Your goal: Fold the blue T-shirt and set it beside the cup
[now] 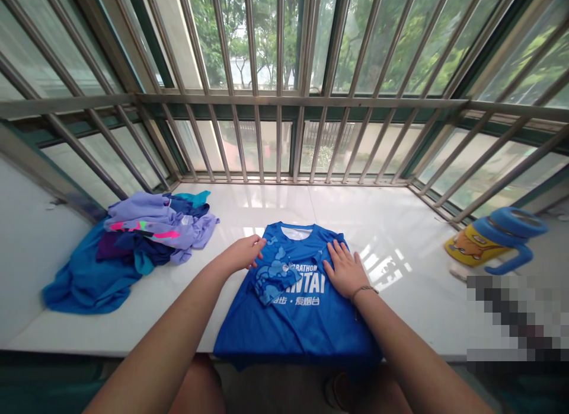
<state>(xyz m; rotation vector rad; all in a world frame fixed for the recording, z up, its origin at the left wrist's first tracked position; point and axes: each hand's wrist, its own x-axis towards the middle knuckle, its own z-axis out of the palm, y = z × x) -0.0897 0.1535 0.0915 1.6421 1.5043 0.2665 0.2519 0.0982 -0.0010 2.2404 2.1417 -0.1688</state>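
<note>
Pressing right hand (345,271) flat and open on blue shirt (296,310) lying at lower centre of white sill (391,236), left hand (243,254) pinching its folded sleeve, clothes pile (133,242) lying left.

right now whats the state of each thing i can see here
blue shirt: spread flat on the ledge, front up, left sleeve folded in, hem hanging over the edge
left hand: fingers bent, pinching the folded sleeve
right hand: open, palm pressed flat on the shirt
clothes pile: unfolded, heaped at the left
blue and yellow bottle: lying on its side, lid on
ledge: glossy white
</note>
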